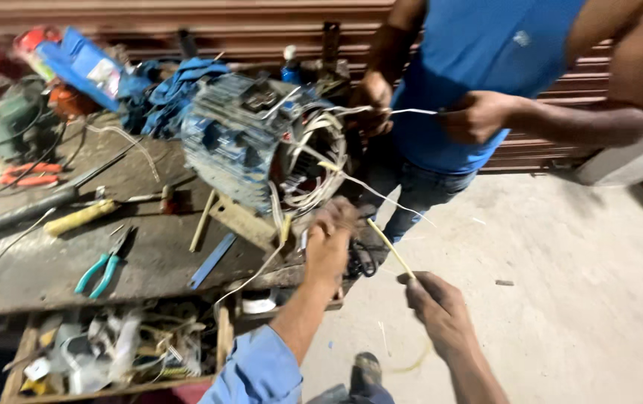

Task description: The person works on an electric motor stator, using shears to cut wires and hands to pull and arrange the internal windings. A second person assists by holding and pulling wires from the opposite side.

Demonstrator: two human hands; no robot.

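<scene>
Two hands of yours work at the motor [250, 138] lying on the surface [149, 254]: your left hand [329, 243] grips its wires at 6 o'clock, your right hand [435, 303] pinches a yellow-sleeved wire [389, 247] at 4 o'clock.

Bare floor [561, 247] lies open right; motor [250, 142] and co-worker [478, 60] block ahead.

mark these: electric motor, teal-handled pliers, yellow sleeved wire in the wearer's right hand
electric motor [243, 138], head view, on its finned blue-grey housing.
teal-handled pliers [101, 271], head view, on the handles, lying on the bench.
yellow sleeved wire [387, 245], head view, mid-length, above the right hand [437, 303].
</scene>
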